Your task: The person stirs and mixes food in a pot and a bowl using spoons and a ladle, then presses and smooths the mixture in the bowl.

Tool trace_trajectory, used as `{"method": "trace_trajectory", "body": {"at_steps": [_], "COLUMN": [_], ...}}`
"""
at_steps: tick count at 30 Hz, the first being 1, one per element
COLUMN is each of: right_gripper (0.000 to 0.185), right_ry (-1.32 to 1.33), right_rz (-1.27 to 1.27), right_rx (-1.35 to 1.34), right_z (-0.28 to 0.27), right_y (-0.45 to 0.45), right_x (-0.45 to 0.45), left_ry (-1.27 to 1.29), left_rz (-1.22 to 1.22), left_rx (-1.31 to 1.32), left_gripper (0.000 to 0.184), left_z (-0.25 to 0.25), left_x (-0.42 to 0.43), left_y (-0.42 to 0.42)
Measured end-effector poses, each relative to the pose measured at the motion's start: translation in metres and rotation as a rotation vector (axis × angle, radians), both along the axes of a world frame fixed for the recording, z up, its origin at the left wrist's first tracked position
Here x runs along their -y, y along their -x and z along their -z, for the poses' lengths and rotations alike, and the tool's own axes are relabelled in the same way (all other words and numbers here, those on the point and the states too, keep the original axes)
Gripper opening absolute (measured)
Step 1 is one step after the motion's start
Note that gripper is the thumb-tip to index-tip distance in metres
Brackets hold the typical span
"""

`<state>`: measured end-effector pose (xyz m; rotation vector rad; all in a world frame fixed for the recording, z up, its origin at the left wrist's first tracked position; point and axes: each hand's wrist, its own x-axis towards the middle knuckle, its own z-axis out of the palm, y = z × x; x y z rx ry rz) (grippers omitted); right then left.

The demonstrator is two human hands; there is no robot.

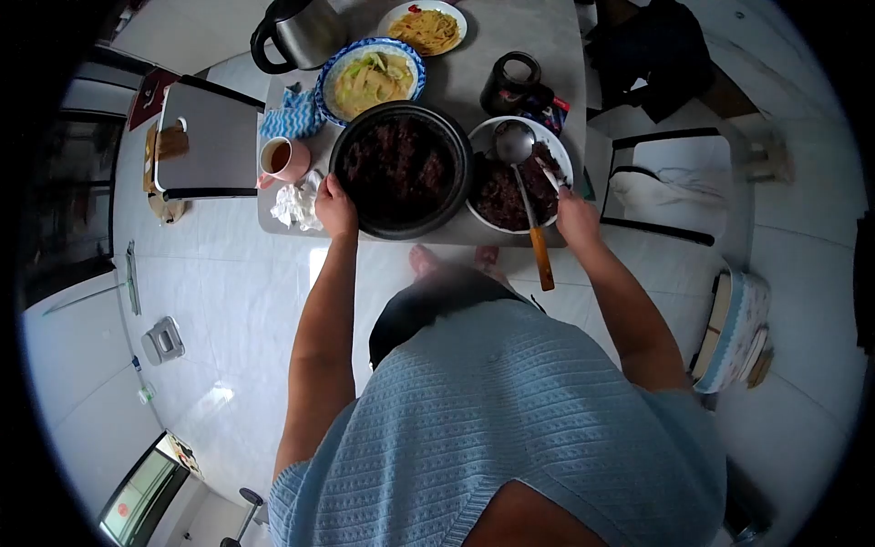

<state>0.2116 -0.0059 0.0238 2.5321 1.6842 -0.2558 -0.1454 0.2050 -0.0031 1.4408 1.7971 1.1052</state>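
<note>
My left hand (337, 210) grips the near left rim of a round black pot (463, 187) that holds dark reddish-purple food, which looks like cooked rice. In my right hand (576, 219) is the white handle of a utensil (550, 173), its tip in the same dark food at the right side of a white bowl (567, 155). Which kind of utensil it is cannot be made out. A ladle (536, 246) with a wooden handle rests in that bowl, its metal scoop at the far side and its handle sticking out over the near rim.
Behind the pot stand a blue-rimmed bowl of food (374, 82), a plate of shredded food (427, 32) and a kettle (310, 36). A pink cup (287, 159), crumpled tissue (296, 202) and blue cloth (292, 114) lie left. A dark jar (510, 82) sits behind the white bowl. Chairs flank the table.
</note>
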Motion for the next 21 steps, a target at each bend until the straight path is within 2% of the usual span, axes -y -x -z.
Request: {"method": "trace_trajectory", "body": {"at_steps": [3, 5, 9, 11, 18, 20, 21], "right_gripper": [0.023, 0.023, 0.025, 0.028, 0.029, 0.025, 0.025], "right_ry": [0.022, -0.116, -0.09, -0.173, -0.135, -0.351, -0.343], "right_rz": [-0.033, -0.064, -0.076, -0.027, 0.034, 0.043, 0.043], "right_rx": [0.025, 0.04, 0.064, 0.044, -0.04, -0.05, -0.054], "right_z": [-0.007, -0.017, -0.006, -0.007, 0.001, 0.002, 0.005], "right_y": [0.0, 0.006, 0.005, 0.007, 0.003, 0.004, 0.004], "right_x": [-0.002, 0.004, 0.023, 0.02, 0.032, 0.03, 0.033], "left_ry": [0.054, 0.053, 0.027, 0.04, 0.063, 0.068, 0.075], "left_rz": [0.014, 0.009, 0.042, -0.016, 0.016, 0.003, 0.002], "left_rx": [0.024, 0.025, 0.038, 0.017, 0.025, 0.086, 0.083], "left_gripper": [0.041, 0.041, 0.041, 0.041, 0.037, 0.041, 0.041], "left_z": [-0.008, -0.007, -0.005, -0.001, 0.0, 0.001, 0.002], "left_x": [0.002, 0.002, 0.003, 0.0, 0.002, 0.0, 0.004], "left_y": [-0.001, 0.0, 0.001, 0.001, 0.002, 0.001, 0.004]}}
